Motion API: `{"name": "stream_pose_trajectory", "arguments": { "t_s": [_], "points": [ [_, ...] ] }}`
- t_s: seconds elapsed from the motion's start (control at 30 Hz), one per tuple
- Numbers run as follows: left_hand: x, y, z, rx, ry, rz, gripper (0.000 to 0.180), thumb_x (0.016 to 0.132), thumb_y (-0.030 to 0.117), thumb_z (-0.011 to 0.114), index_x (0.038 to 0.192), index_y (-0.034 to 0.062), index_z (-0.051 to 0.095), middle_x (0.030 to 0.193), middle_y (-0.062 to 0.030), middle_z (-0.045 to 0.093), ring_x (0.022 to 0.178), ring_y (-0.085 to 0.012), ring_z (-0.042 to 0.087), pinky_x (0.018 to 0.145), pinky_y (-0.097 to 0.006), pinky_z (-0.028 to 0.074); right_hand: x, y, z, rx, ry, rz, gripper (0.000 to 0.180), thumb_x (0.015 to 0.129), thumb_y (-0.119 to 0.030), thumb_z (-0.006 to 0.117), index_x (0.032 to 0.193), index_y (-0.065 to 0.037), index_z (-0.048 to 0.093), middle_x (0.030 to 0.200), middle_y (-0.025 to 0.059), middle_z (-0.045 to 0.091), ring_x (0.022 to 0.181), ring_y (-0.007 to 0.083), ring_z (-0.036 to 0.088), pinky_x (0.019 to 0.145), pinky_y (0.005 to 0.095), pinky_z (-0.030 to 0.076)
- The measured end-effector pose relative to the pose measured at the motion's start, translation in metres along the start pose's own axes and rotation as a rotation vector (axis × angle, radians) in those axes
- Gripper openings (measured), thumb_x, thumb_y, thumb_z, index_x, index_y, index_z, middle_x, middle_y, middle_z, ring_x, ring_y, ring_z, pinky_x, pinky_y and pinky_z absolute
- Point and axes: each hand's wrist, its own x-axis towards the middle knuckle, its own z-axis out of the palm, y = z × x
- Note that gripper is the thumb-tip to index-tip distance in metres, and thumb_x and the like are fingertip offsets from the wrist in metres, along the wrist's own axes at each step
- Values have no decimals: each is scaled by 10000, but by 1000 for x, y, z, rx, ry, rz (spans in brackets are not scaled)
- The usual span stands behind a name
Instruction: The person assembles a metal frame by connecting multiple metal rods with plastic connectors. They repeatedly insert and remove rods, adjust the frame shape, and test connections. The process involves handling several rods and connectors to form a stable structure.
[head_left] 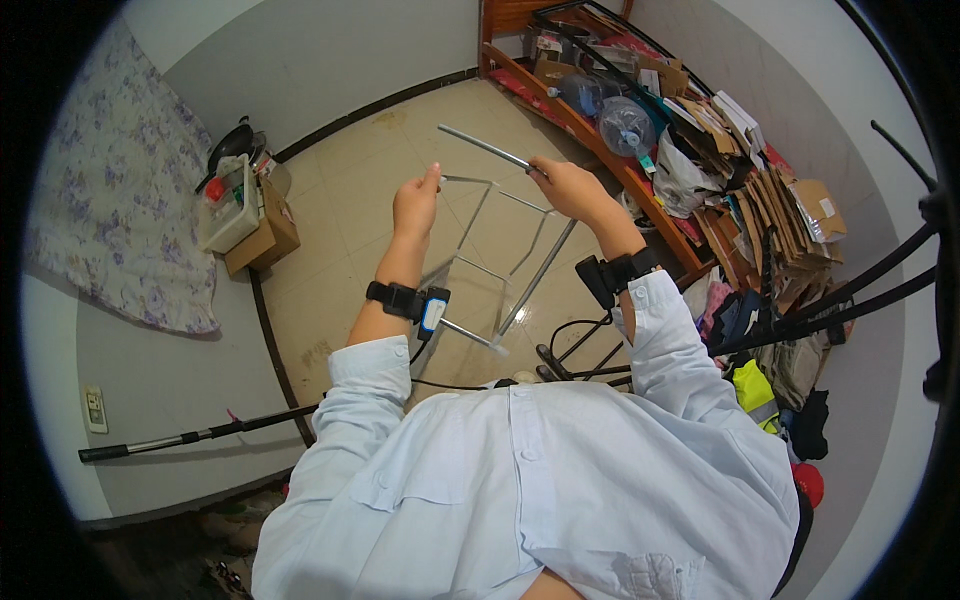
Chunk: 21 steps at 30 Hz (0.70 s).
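Ahead of me is a frame of thin silvery metal tubes (475, 215), its bars running between and below my hands. My left hand (415, 205) is closed at the frame's far left corner, thumb up, where a bar meets it; the fingers' grip is partly hidden. My right hand (572, 190) is closed around one end of a straight metal tube (485, 147), which slants up and leftward past my left hand. Another longer tube (538, 278) runs from below my right wrist toward my body and ends at a pale cap (499, 349).
A cardboard box (265, 228) and white bin (232, 205) stand by the left wall, beside a flowered curtain (120, 180). Along the right, a wooden bed frame (600, 145) holds flattened cardboard (785, 215) and plastic bottles (625, 125). A black pole (200, 435) lies at lower left.
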Motion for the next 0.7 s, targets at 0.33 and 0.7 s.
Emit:
{"name": "stream_pose_trajectory", "arguments": {
  "t_s": [0.33, 0.7],
  "points": [
    [-10, 16, -1, -121, -23, 58, 428, 856, 435, 602, 670, 52, 555, 620, 28, 435, 593, -74, 359, 550, -230, 298, 10, 53, -9, 846, -302, 79, 285, 954, -273, 469, 1116, -86, 611, 760, 27, 616, 694, 109, 575, 610, 246, 444],
    [-3, 22, -12, -295, 32, -16, 418, 834, 407, 644, 746, 0, 609, 696, -5, 514, 652, -90, 419, 612, -224, 350, 16, 49, -17, 708, -251, 66, 281, 951, -271, 473, 1094, -91, 634, 684, -19, 556, 582, 64, 439, 521, 221, 346]
  ]
}}
